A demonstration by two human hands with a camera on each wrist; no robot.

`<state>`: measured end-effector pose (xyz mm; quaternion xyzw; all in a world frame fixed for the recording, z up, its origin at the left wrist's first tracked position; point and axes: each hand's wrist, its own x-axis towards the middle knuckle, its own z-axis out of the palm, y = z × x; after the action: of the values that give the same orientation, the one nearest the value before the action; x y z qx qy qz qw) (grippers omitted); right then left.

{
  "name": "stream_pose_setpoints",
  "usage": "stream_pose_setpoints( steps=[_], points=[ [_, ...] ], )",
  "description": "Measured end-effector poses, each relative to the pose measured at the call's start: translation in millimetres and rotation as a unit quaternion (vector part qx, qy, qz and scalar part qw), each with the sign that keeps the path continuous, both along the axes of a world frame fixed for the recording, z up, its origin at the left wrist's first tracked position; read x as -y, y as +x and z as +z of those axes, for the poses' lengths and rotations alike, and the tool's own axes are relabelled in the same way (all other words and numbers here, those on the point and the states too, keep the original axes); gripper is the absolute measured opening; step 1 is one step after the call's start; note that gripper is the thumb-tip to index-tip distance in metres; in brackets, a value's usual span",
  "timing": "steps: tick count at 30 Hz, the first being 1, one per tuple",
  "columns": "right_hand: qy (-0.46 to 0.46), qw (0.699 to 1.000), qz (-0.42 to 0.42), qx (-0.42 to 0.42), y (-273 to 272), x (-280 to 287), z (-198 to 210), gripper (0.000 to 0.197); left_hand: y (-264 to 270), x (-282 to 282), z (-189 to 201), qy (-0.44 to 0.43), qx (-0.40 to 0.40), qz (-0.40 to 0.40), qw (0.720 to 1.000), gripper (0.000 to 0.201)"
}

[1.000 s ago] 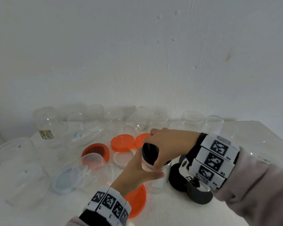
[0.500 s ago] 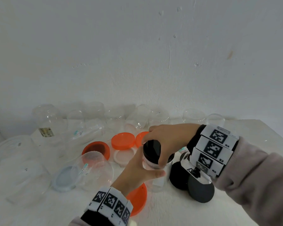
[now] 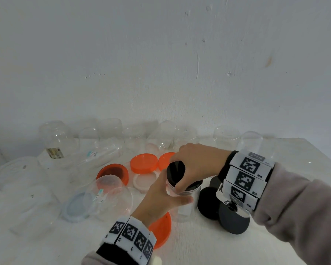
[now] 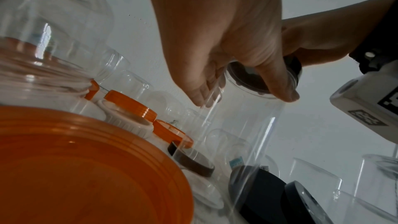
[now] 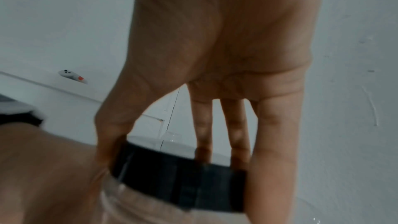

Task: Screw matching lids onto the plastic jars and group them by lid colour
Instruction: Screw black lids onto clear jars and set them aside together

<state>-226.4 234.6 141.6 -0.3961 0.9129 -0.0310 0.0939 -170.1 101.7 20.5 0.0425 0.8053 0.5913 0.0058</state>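
A clear plastic jar (image 3: pixel 183 207) stands upright on the white table (image 3: pixel 199 249), a black lid (image 3: pixel 175 169) on its mouth. My left hand (image 3: pixel 177 192) grips the jar's upper wall, thumb in front and fingers behind. My right hand (image 3: pixel 177 175) comes over from the right and grips the lid's rim with thumb and fingertips. The left wrist view looks up through the jar (image 4: pixel 243 134) at the lid's underside (image 4: pixel 254 79). In the right wrist view my fingers (image 5: pixel 273 142) and thumb clamp the black lid (image 5: pixel 178 181).
Two loose black lids (image 3: pixel 208 203) lie right of the jar. Orange lids (image 3: pixel 144 162) and a white lid (image 3: pixel 145 181) lie behind it; a large orange lid (image 3: pixel 161 229) lies under my left wrist. Several open clear jars (image 3: pixel 57 138) line the wall and the left side.
My right hand has twisted a little on the black lid, the thumb coming round to the front. My left hand keeps the jar in the same place.
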Motion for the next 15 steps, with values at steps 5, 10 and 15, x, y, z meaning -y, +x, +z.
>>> stream_pose_setpoints(
  steps=[5, 10, 15],
  points=[
    [0.035, 0.997, -0.016, 0.069, -3, -2, 6, 0.054, 0, 1, 1, 0.006, 0.008, -0.009, 1.0, 0.08],
    [0.094, 0.993, 0.02, 0.068, -8, 0, 10, 0.08, 1, 0, 1, 0.009, 0.005, -0.01, 1.0, 0.082],
    [0.035, 0.998, 0.003, 0.045, -8, -3, 4, 0.048, 2, 1, 1, 0.009, 0.01, -0.008, 1.0, 0.078]
  ],
)
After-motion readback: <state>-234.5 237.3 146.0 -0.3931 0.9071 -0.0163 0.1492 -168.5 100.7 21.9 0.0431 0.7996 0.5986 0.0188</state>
